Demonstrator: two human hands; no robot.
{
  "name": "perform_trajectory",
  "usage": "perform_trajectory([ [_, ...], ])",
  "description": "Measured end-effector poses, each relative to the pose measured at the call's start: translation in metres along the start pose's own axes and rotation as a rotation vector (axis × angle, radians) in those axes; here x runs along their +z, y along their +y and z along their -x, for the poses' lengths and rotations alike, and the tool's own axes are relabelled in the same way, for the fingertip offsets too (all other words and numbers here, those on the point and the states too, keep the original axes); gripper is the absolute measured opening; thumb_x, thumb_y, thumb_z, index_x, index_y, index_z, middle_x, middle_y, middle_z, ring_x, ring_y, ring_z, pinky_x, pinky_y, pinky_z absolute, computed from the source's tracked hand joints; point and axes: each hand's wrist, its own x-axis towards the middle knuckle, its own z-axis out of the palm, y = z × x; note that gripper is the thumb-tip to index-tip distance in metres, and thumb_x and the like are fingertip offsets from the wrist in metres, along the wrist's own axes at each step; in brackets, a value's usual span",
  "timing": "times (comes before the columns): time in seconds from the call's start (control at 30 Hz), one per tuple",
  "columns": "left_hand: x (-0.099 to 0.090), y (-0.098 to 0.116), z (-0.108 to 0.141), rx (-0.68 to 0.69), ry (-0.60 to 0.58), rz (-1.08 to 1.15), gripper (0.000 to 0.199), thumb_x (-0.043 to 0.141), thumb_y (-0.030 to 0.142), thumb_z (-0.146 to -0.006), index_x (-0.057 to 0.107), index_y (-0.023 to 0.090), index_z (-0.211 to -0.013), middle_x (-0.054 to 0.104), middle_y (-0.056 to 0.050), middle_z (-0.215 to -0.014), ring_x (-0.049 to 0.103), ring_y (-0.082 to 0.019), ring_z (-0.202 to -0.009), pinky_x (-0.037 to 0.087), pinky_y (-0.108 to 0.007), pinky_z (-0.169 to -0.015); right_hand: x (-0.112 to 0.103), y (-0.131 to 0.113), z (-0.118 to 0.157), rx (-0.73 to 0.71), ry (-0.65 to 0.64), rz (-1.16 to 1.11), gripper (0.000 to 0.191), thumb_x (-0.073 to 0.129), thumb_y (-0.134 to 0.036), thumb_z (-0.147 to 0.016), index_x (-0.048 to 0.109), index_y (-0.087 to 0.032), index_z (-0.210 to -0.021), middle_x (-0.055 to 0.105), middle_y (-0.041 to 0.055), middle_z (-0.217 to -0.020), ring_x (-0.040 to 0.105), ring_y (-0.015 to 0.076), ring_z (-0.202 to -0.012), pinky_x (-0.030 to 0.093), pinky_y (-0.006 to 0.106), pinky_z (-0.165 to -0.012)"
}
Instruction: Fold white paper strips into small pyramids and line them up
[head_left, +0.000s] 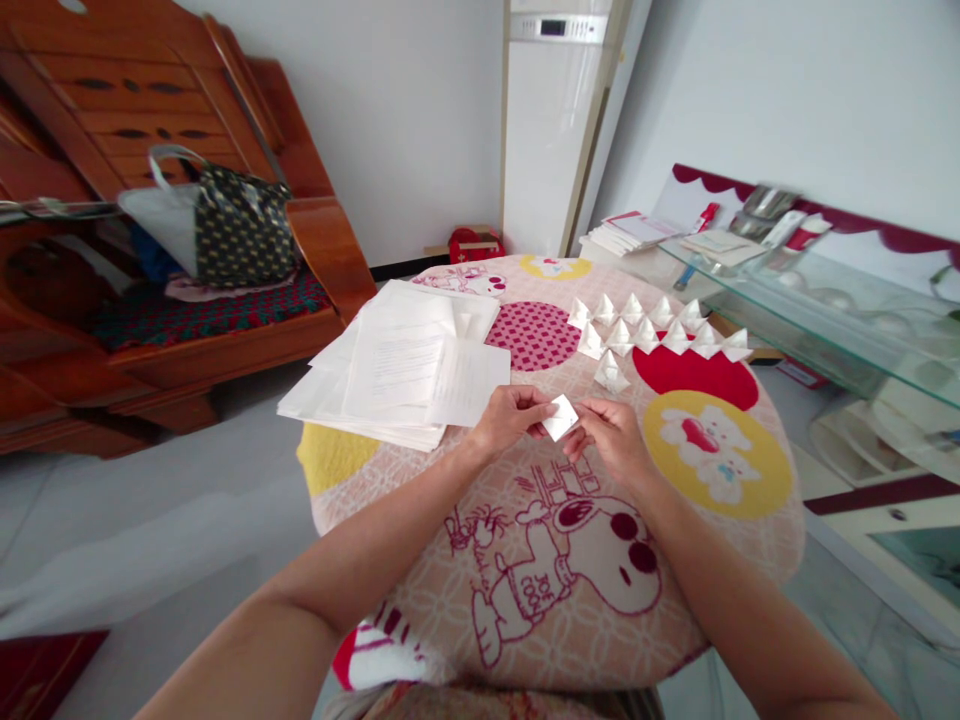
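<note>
- Head view: our left hand (pixel 510 418) pinches the paper (pixel 561 418) at its left side; our right hand (pixel 615 440) pinches its right corner.
- The paper lies between both grips, squarish, tilted onto a corner, without a clear long axis.
- Beyond the grips, the folded shapes (pixel 612 374) sit nearer our right hand, the sheets (pixel 397 370) nearer our left.
- We read "JOE COOL" on the cloth (pixel 540 595); the sheets' print is too small.
</note>
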Motion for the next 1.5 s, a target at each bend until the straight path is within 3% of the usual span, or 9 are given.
perform_trajectory([
  [0.17,0.003,0.004,0.003,0.075,0.121,-0.074,0.037,0.083,0.045,-0.077,0.068,0.011,-0.075,0.065,-0.001,-0.058,0.057,-0.008,-0.047,0.045,-0.018,-0.046,-0.001,0.0,0.0,0.037,-0.014,-0.063,0.051,0.074,-0.067,-0.076,0.07,-0.016,-0.072,0.073,0.0082,-0.063,0.067,0.0178,-0.045,0.055,0.026,-0.04],
  [0.33,0.005,0.007,0.007,0.165,0.189,-0.144,0.031,0.079,0.04,-0.081,0.07,0.011,-0.079,0.066,-0.001,-0.062,0.058,-0.008,-0.05,0.046,-0.018,-0.048,-0.002,-0.002,0.0,0.04,-0.042,-0.009,0.046,0.08,-0.062,-0.073,0.071,-0.017,-0.076,0.074,0.0066,-0.065,0.068,0.0171,-0.047,0.056,0.026,-0.043],
  [0.73,0.004,0.006,0.004,0.155,0.162,-0.084,0.039,0.083,0.048,-0.076,0.068,0.012,-0.075,0.065,-0.001,-0.059,0.057,-0.008,-0.047,0.044,-0.018,-0.046,-0.005,0.005,0.001,-0.202,0.012,0.278,0.035,0.067,-0.053,-0.088,0.068,-0.02,-0.075,0.07,0.0015,-0.063,0.067,0.0167,-0.049,0.055,0.026,-0.045],
  [1.0,0.002,0.006,0.005,0.142,0.102,-0.07,0.054,0.073,0.066,-0.082,0.067,0.012,-0.073,0.065,-0.002,-0.06,0.061,-0.011,-0.051,0.05,-0.021,-0.051,-0.004,0.001,0.003,-0.23,0.018,0.31,0.035,0.062,-0.05,-0.09,0.065,-0.021,-0.071,0.068,0.0012,-0.06,0.065,0.0163,-0.046,0.054,0.026,-0.043],
  [1.17,0.001,0.005,0.004,0.16,0.068,-0.13,0.057,0.068,0.068,-0.085,0.066,0.013,-0.07,0.062,-0.002,-0.06,0.056,-0.009,-0.051,0.046,-0.02,-0.049,-0.004,0.002,0.005,-0.215,-0.033,0.331,0.035,0.063,-0.05,-0.091,0.065,-0.021,-0.071,0.069,0.0018,-0.062,0.065,0.0158,-0.047,0.053,0.026,-0.044],
  [1.3,0.002,0.007,0.006,0.146,0.067,-0.213,0.049,0.068,0.06,-0.086,0.063,0.014,-0.07,0.059,0.0,-0.06,0.054,-0.01,-0.051,0.044,-0.021,-0.049,-0.004,0.005,0.005,-0.187,-0.08,0.319,0.037,0.063,-0.051,-0.091,0.065,-0.02,-0.072,0.07,0.0023,-0.063,0.064,0.0145,-0.047,0.052,0.024,-0.044],
  [1.5,0.004,0.012,0.012,0.261,0.202,-0.543,0.036,0.062,0.039,-0.093,0.057,0.016,-0.066,0.053,0.002,-0.056,0.048,-0.009,-0.055,0.037,-0.021,-0.053,-0.003,0.005,0.007,-0.156,-0.106,0.278,0.041,0.062,-0.052,-0.094,0.064,-0.019,-0.07,0.069,0.0022,-0.061,0.063,0.0128,-0.045,0.05,0.022,-0.043],
])
